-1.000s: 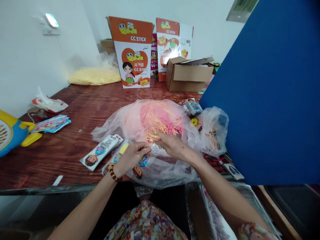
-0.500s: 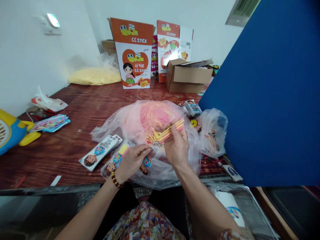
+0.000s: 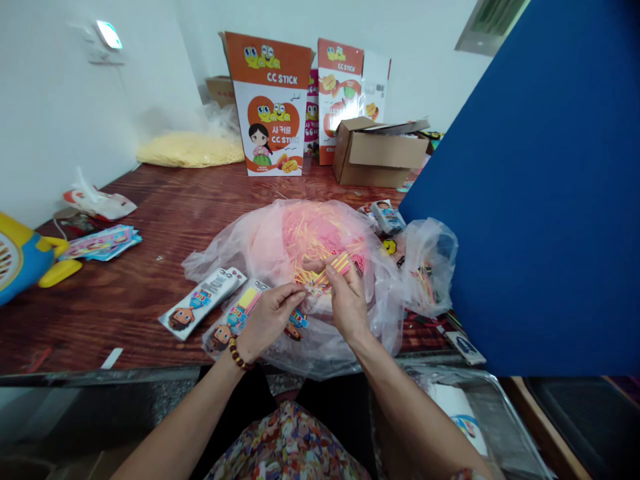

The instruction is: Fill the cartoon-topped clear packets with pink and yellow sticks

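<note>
My right hand [image 3: 347,302] is closed around a small bundle of yellow and pink sticks [image 3: 336,265], their tips pointing down and left toward a printed packet [image 3: 300,313]. My left hand [image 3: 269,315], with a bead bracelet at the wrist, pinches that packet's open end just left of the sticks. Both hands hover over a clear plastic bag [image 3: 280,247] heaped with pink and yellow sticks [image 3: 320,230]. Two filled packets [image 3: 203,303] with cartoon faces lie on the wooden table [image 3: 150,280] to the left.
Orange CC STICK cartons [image 3: 273,103] and an open brown box [image 3: 380,150] stand at the back. A blue panel [image 3: 540,187] walls the right side. A smaller plastic bag [image 3: 430,260], a yellow toy [image 3: 25,257] and flat packets [image 3: 103,241] lie around.
My right hand lifted a bundle of sticks out of the heap, then lowered it toward the packet that my left hand holds. The left hand barely moved.
</note>
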Demonstrator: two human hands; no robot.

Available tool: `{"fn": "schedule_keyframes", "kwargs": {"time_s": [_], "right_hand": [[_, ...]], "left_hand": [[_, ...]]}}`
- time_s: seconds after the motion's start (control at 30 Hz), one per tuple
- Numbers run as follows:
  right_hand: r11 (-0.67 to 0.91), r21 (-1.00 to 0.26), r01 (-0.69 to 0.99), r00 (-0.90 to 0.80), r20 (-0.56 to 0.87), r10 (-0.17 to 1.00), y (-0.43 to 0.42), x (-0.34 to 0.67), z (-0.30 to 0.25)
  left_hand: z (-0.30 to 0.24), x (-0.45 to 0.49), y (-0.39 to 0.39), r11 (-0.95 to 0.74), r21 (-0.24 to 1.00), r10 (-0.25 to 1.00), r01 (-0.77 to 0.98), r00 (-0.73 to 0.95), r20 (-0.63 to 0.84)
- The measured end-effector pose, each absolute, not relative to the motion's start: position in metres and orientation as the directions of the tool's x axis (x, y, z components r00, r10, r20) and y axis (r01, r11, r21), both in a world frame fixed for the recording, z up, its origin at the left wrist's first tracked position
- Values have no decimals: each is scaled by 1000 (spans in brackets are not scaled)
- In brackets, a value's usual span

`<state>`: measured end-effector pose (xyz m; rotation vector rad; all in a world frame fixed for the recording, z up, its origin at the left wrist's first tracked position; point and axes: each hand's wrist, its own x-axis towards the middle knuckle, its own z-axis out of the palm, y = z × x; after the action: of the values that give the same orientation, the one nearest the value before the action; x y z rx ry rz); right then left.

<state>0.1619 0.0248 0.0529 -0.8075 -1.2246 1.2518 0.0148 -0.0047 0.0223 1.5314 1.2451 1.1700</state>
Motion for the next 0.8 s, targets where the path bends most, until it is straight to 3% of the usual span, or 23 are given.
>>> {"fn": "schedule_keyframes", "kwargs": {"time_s": [0.17, 0.33, 0.4, 0.63, 0.8], "right_hand": [[232, -968, -91, -300, 249, 921, 33, 173, 61], [429, -895, 127, -511, 312, 801, 49, 192, 69], [437, -890, 130, -571, 293, 767, 53, 201, 71], [378, -900, 215, -442, 256, 860, 56, 207, 64], [314, -942, 114, -396, 247, 884, 55, 194, 65]], "left_hand": [[23, 17, 3, -135, 982, 991, 132, 36, 131], [29, 20, 11, -135, 989, 990, 56, 42, 132], [30, 21, 13, -141, 990, 990, 13, 26, 140], [23, 17, 12, -120, 970, 993, -209, -33, 116], [25, 15, 7, -32, 973, 997, -227, 67, 48]]}}
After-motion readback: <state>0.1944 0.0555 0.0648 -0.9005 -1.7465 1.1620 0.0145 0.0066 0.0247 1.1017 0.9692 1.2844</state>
